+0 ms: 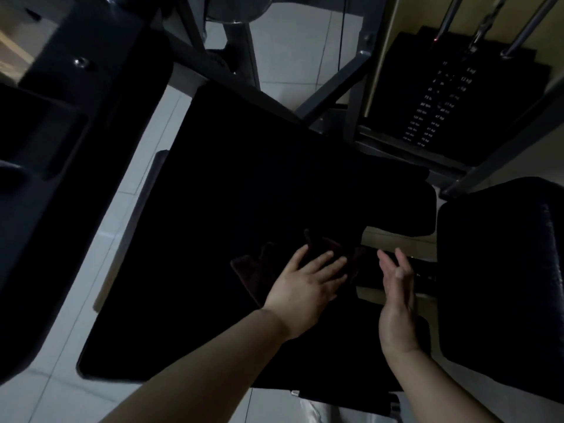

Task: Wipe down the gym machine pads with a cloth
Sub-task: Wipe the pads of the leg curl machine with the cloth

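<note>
A large black seat pad (pixel 232 184) fills the middle of the view. On its near right part lies a dark brown cloth (pixel 253 273), crumpled and hard to make out in the dim light. My left hand (pixel 305 285) lies flat on the cloth with its fingers straight and spread. Just to the right, my right hand (pixel 396 288) hovers edge-on, fingers straight, palm facing left, holding nothing. A second black pad (pixel 500 282) stands at the right.
A weight stack (pixel 439 102) with printed numbers and chrome guide rods stands at the back right. Grey frame bars (pixel 332 83) cross behind the seat. Another dark machine part (pixel 61 166) fills the left. Pale floor tiles (pixel 100 257) show between them.
</note>
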Demonstrator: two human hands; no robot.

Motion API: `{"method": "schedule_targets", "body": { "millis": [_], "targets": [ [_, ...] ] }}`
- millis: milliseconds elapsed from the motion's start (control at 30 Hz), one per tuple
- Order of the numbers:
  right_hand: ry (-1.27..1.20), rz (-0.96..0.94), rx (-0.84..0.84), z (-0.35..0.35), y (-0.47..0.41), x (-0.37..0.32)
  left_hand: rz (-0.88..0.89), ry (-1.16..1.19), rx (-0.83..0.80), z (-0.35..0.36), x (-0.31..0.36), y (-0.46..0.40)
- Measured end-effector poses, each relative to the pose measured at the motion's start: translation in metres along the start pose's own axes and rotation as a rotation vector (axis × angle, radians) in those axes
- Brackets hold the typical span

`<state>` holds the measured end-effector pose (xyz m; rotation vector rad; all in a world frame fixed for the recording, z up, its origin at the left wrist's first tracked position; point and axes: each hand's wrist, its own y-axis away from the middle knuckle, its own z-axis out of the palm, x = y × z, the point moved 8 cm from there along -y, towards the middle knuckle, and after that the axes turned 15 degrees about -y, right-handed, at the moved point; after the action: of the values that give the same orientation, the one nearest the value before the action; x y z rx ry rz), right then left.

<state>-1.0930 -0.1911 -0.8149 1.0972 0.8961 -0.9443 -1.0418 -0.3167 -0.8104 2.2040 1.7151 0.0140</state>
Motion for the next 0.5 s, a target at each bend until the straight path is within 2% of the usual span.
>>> {"method": "schedule_targets", "body": {
  "millis": [300,500],
  "targets": [
    [0.119,-0.088,-0.206,0.028,0.009,-0.013,-0.002,0.008,0.007,0.001,0.023,0.026],
    [0.177,-0.05,-0.267,0.021,0.017,-0.005,0.032,0.005,0.0,-0.002,0.027,0.032]
  ]
}}
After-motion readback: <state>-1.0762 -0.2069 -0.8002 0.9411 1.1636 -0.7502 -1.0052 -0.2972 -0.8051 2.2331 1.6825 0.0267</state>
